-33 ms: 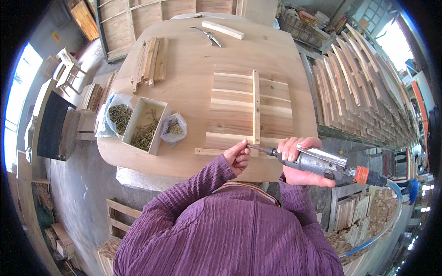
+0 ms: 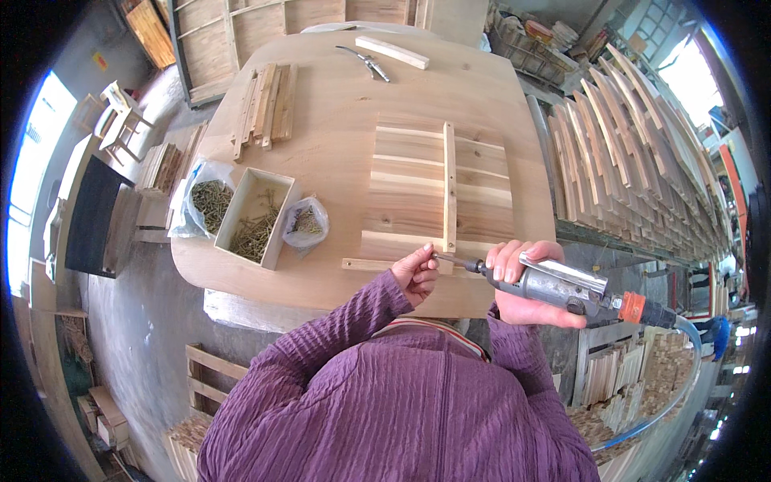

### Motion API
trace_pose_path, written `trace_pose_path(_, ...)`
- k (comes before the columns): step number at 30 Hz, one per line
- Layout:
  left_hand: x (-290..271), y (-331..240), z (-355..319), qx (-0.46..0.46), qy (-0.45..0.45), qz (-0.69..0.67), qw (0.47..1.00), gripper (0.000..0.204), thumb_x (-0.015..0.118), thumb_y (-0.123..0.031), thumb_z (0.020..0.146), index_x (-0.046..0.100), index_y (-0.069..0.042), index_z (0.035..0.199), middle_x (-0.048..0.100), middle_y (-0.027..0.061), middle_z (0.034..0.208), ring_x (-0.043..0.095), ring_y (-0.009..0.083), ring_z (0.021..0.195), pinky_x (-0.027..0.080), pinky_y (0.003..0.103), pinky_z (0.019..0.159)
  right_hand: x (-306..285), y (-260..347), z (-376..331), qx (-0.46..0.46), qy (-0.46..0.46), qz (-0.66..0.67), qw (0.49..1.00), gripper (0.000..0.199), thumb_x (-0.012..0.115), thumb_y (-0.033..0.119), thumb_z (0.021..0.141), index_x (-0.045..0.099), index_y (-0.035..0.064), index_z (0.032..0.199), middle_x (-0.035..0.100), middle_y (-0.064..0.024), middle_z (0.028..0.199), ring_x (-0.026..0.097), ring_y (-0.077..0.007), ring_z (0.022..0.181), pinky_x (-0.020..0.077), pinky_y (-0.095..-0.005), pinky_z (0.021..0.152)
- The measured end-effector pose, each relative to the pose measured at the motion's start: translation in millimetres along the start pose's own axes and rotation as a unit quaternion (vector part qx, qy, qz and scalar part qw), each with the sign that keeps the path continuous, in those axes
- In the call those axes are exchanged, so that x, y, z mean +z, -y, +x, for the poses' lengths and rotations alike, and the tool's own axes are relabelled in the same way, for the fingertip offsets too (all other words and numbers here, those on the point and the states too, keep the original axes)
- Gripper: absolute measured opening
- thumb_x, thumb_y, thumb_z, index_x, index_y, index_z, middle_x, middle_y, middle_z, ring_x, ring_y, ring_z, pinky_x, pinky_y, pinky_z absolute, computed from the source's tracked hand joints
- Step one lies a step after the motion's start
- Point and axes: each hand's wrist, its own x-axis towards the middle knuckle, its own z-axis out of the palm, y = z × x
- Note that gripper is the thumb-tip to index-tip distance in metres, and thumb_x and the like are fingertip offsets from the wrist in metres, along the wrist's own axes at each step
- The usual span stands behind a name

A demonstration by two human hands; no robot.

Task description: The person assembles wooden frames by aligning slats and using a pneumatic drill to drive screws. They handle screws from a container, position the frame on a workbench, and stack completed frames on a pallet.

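One driver [image 2: 552, 289] lies within the curled right grip [image 2: 518, 301], its bit [image 2: 454, 259] meeting the pinched left grip [image 2: 417, 274], contents hidden

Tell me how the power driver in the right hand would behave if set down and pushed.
The power driver would probably feel heavy for its size, as its body looks metal. Its rounded shape might roll, though the long silver lever could check that. The curved hose looks flexible and may drag behind.
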Motion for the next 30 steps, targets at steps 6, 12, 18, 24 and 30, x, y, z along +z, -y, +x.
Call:
trace_pose_path(6, 34.6, -1.1, -22.5, -0.063, -0.007, 0.13, 0.99, 0.023, 0.055, -0.032, 0.087, 0.06, -0.011, 0.092, 0.055, -0.001, 0.065, 0.031, 0.005, 0.044, 0.024, 0.02, 0.038, 2.4, 2.5, 7.8, -0.031, 0.008, -0.023, 0.999, 0.098, 0.044, 0.087, 0.052, 0.045, 0.0007, 0.097, 0.052, -0.0067, 0.066, 0.05, -0.0188, 0.058, 0.0408, -0.032, 0.055)
trace_pose_path(12, 3.1, -91.3, -56.2, 0.317, -0.275, 0.809, 0.412, 0.016, 0.062, -0.018, 0.075, 0.066, -0.005, 0.084, 0.064, 0.0127, 0.078, 0.063, 0.021, 0.069, 0.049, 0.029, 0.064, -4.9, 34.5, 26.4, -0.082, 0.012, -0.098, 0.992, 0.096, 0.047, 0.085, 0.053, 0.045, 0.0016, 0.1, 0.052, -0.0065, 0.068, 0.049, -0.0192, 0.06, 0.0396, -0.0343, 0.059)
trace_pose_path(18, -54.0, -167.5, -88.4, 0.221, -0.403, 0.848, 0.263, 0.021, 0.058, -0.019, 0.075, 0.063, -0.007, 0.091, 0.061, 0.0132, 0.091, 0.06, 0.0301, 0.084, 0.048, 0.039, 0.073, -18.5, 54.6, 32.7, -0.124, 0.006, -0.142, 0.982, 0.097, 0.047, 0.085, 0.053, 0.044, 0.0013, 0.101, 0.051, -0.0057, 0.068, 0.048, -0.0193, 0.06, 0.0388, -0.035, 0.061)
trace_pose_path(24, -70.7, -174.6, -74.4, 0.132, -0.441, 0.841, 0.285, 0.018, 0.058, -0.022, 0.075, 0.061, -0.01, 0.088, 0.058, 0.0141, 0.095, 0.059, 0.0322, 0.086, 0.048, 0.043, 0.074, -16.6, 51.8, 31.1, -0.12, -0.015, -0.157, 0.98, 0.096, 0.046, 0.086, 0.051, 0.046, 0.0023, 0.098, 0.05, -0.005, 0.065, 0.047, -0.0184, 0.059, 0.0386, -0.0343, 0.058)
trace_pose_path(30, -77.7, -173.6, -74.0, 0.25, -0.446, 0.807, 0.295, 0.013, 0.055, -0.017, 0.076, 0.057, -0.006, 0.083, 0.061, 0.0192, 0.084, 0.059, 0.0346, 0.081, 0.047, 0.043, 0.072, -18.2, 48.4, 22.4, -0.115, -0.053, -0.167, 0.978, 0.096, 0.044, 0.088, 0.05, 0.047, 0.0043, 0.097, 0.048, -0.0033, 0.064, 0.044, -0.0164, 0.057, 0.0366, -0.0316, 0.057)
